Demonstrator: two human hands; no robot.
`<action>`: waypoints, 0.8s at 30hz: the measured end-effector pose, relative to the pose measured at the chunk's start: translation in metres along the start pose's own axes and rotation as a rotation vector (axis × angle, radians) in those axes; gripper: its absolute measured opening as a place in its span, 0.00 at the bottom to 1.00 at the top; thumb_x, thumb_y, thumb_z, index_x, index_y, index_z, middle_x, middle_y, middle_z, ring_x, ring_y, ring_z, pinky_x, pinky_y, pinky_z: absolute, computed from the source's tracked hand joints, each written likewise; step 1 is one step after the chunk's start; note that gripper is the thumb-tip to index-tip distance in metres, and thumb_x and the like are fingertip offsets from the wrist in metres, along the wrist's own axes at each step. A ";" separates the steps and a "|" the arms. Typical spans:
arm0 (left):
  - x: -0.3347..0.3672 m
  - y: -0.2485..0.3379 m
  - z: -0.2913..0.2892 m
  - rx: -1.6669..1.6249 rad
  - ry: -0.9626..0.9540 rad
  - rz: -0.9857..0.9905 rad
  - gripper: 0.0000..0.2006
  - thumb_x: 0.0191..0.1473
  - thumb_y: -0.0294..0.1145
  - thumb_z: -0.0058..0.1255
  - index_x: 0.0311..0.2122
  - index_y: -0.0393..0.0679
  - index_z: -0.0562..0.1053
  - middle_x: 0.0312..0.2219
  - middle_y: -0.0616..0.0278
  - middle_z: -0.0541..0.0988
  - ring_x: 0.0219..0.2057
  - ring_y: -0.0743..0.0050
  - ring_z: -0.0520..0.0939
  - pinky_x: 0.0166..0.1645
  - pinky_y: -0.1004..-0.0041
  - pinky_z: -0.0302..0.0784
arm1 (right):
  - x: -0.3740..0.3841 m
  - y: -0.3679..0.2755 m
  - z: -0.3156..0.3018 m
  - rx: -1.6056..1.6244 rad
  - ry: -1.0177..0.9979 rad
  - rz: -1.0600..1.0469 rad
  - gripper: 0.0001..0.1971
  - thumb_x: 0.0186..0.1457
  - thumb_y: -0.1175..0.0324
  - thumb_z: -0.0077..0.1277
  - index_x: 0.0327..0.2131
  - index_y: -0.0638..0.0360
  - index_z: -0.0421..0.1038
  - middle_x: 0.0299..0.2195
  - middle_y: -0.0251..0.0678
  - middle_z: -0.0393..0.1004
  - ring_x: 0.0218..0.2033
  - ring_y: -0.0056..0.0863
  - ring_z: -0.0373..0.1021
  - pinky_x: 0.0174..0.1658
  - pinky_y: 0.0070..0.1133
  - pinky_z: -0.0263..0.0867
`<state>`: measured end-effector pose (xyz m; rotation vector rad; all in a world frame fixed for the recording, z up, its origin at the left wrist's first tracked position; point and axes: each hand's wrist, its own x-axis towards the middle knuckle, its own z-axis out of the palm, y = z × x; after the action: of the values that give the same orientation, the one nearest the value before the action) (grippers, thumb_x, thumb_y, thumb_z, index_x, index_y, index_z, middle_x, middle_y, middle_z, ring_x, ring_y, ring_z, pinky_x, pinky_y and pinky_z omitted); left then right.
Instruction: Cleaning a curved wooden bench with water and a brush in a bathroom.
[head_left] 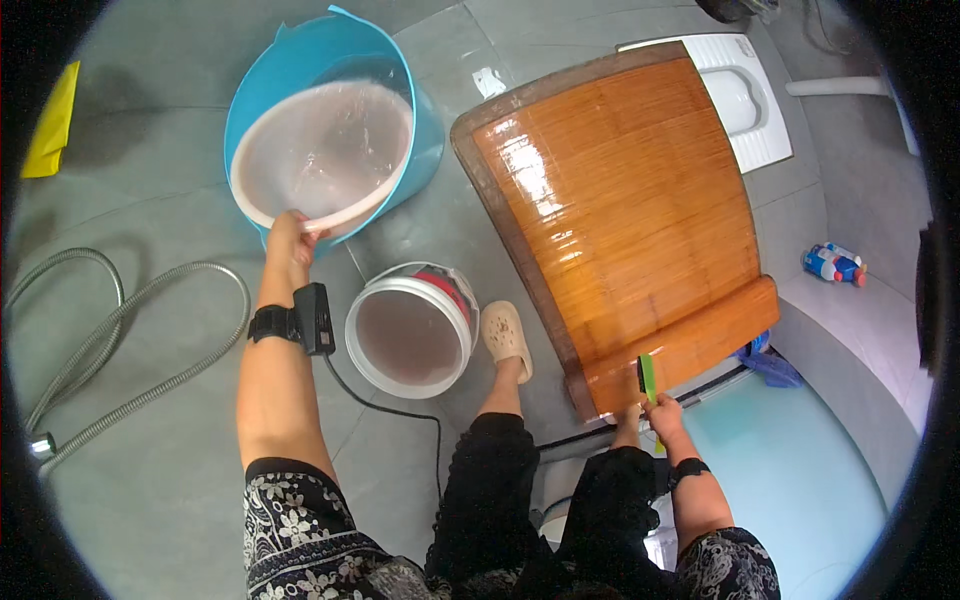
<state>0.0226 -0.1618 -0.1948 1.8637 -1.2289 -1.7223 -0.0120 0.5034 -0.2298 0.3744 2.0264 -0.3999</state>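
At upper left, one basin point(345, 125) in one tub point(300, 62) is gripped by the curled left hand point(290, 243); water point(410, 338) is held in one central bucket point(410, 391); lower right, one brush point(648, 374) is clasped by the closed right hand point(664, 416).

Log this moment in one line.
left hand: gripping pale basin rim; right hand: holding green brush at brown mat; basin: inside blue tub

no words or numbers which can be read, a red label point(447, 288) on the far right side of the white bucket point(357, 335), blue-and-white labels on small bottles point(822, 263) at right, their print too small
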 end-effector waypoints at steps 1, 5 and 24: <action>-0.003 0.004 -0.005 -0.032 0.002 -0.034 0.04 0.39 0.20 0.35 0.24 0.31 0.61 0.23 0.54 0.63 0.17 0.62 0.70 0.15 0.75 0.71 | 0.000 -0.001 0.001 -0.009 -0.008 0.005 0.09 0.42 0.69 0.52 0.26 0.64 0.69 0.14 0.38 0.68 0.13 0.23 0.65 0.18 0.22 0.60; -0.041 0.007 -0.018 -0.180 -0.008 -0.091 0.03 0.37 0.18 0.37 0.23 0.36 0.61 0.21 0.61 0.64 0.19 0.69 0.70 0.19 0.76 0.73 | 0.000 -0.006 0.003 0.026 -0.020 -0.013 0.07 0.43 0.70 0.50 0.25 0.64 0.67 0.14 0.36 0.67 0.12 0.21 0.62 0.15 0.19 0.57; -0.284 -0.095 0.027 0.185 -0.171 -0.190 0.28 0.31 0.19 0.39 0.46 0.27 0.59 0.41 0.51 0.66 0.42 0.59 0.69 0.46 0.66 0.66 | 0.108 -0.027 -0.008 -0.185 0.123 -0.187 0.24 0.49 0.65 0.40 0.52 0.48 0.52 0.32 0.55 0.68 0.32 0.50 0.66 0.37 0.37 0.61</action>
<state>0.0605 0.1158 -0.0853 2.0316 -1.3548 -1.9622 -0.0790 0.4931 -0.3185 0.0977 2.2062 -0.3063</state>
